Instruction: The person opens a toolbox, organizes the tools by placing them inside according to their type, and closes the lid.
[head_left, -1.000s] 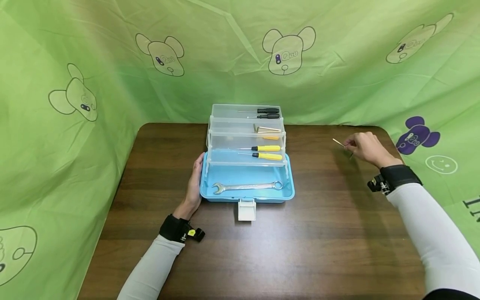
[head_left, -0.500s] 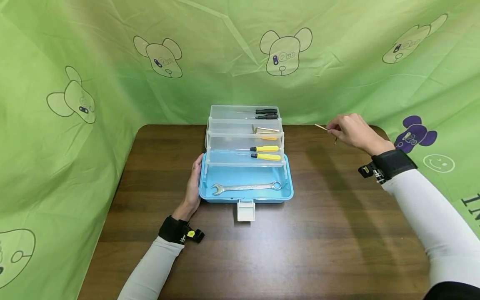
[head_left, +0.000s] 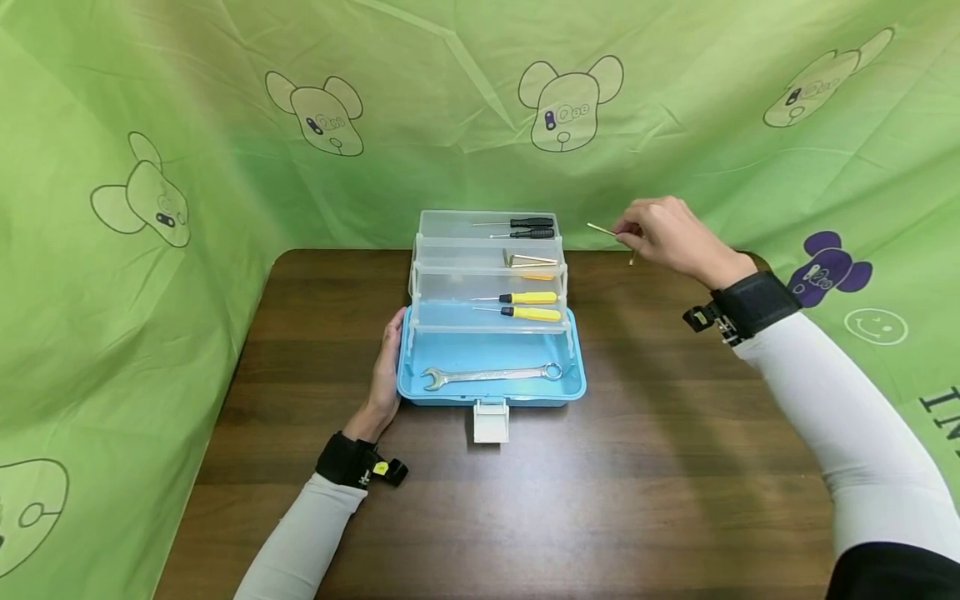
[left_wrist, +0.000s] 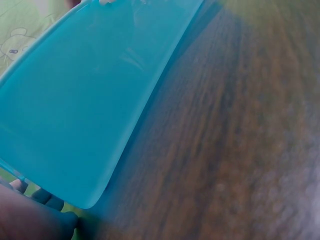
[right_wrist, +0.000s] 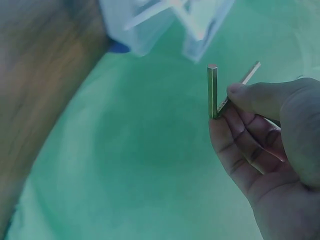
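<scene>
My right hand (head_left: pixel 669 239) is raised above the table's back right and pinches a brass-coloured L-shaped hex key (right_wrist: pixel 212 91) between thumb and fingers. One arm of the key points left, toward the trays. My left hand (head_left: pixel 386 369) rests along the left side of a blue toolbox (head_left: pixel 491 346), fingers fairly straight against its wall. The toolbox stands unfolded, with a combination wrench (head_left: pixel 491 376) lying in its base. Two more hex keys (head_left: pixel 534 262) lie in the middle clear tray.
Yellow-handled screwdrivers (head_left: pixel 531 314) lie in the lowest clear tray. Black-handled screwdrivers (head_left: pixel 532 222) are in the top one. A white latch (head_left: pixel 491 422) hangs down at the toolbox's front. Green cloth (head_left: pixel 420 125) with bear drawings rises behind the brown table (head_left: pixel 600 500).
My right hand has lifted and moved left toward the toolbox, carrying the hex key. My left hand and the toolbox stay in place.
</scene>
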